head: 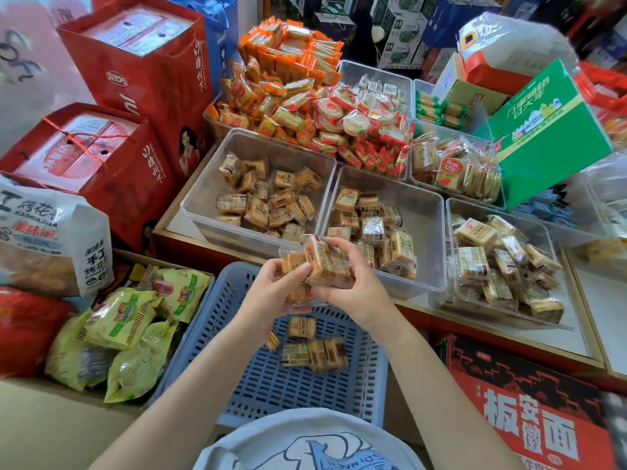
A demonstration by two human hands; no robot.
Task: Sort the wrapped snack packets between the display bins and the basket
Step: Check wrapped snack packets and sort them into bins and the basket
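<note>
Clear-wrapped tan snack packets [319, 262] sit bunched between both hands, held just above the far rim of the basket. The left hand [274, 286] curls round the lower packets from the left, thumb on top, and the right hand [353, 279] grips the upper ones, its fingers hooked over the top edge of the bundle. Both hands are closed on packets, touching each other through the stack.

Directly below lies the blue slotted plastic basket [244, 374], with a few more of the same packets [314, 351] loose on its floor near the middle.

Just beyond the hands stand three clear display bins side by side: the left bin [203, 184] about half covered with tan packets, the middle bin [427, 232] with a cluster at its left and near side, and the right bin [549, 239] heaped fuller. Behind them are piles of orange-wrapped snacks [288, 62] and red-and-white round crackers [363, 127].

To the left of the basket a cardboard box holds yellow-green bags [129, 320], with red gift boxes [135, 79] beyond it. A green carton [543, 137] leans at the far right, and a red-and-black box [529, 415] lies at the near right.
</note>
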